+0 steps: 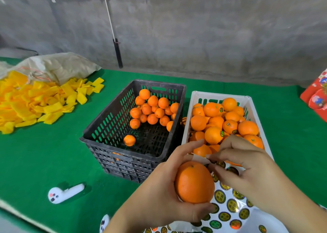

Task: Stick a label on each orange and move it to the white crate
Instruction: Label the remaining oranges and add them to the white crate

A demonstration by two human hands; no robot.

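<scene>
My left hand (159, 188) grips a large orange (194, 182) in front of the crates, over a white sheet of round gold-green labels (228, 208). My right hand (247, 169) reaches across just right of the orange, its fingertips pinching at a label near the sheet's top edge. The white crate (196, 98) on the right is piled with oranges, some bearing labels. Left of it, the black crate (106, 123) holds several smaller oranges (152, 108) toward its far end.
A heap of yellow foam sleeves (35, 101) and a sack (58, 66) lie at the far left of the green table (44, 158). A small white device (65, 194) lies near the front edge. Red packaging (316, 94) sits at the right. A grey wall stands behind.
</scene>
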